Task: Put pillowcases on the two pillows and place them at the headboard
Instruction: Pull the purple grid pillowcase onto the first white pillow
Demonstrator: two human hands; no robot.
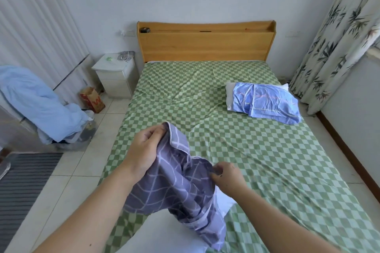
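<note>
A grey-purple pillowcase with white grid lines (181,187) hangs bunched between my hands over the near end of the bed. My left hand (146,150) grips its upper edge. My right hand (226,176) pinches the cloth lower down on the right. Under the pillowcase a bare white pillow (162,234) shows at the bottom of the view. A second white pillow (230,96) lies on the right side of the bed with a folded blue pillowcase (269,102) on top of it. The wooden headboard (205,45) stands at the far end.
The bed carries a green checked sheet (205,92). A white nightstand (115,76) stands left of the headboard. On the floor at left lie a blue bundle of bedding (39,100), a paper bag (92,98) and a striped mat (22,183). A patterned curtain (339,33) hangs at right.
</note>
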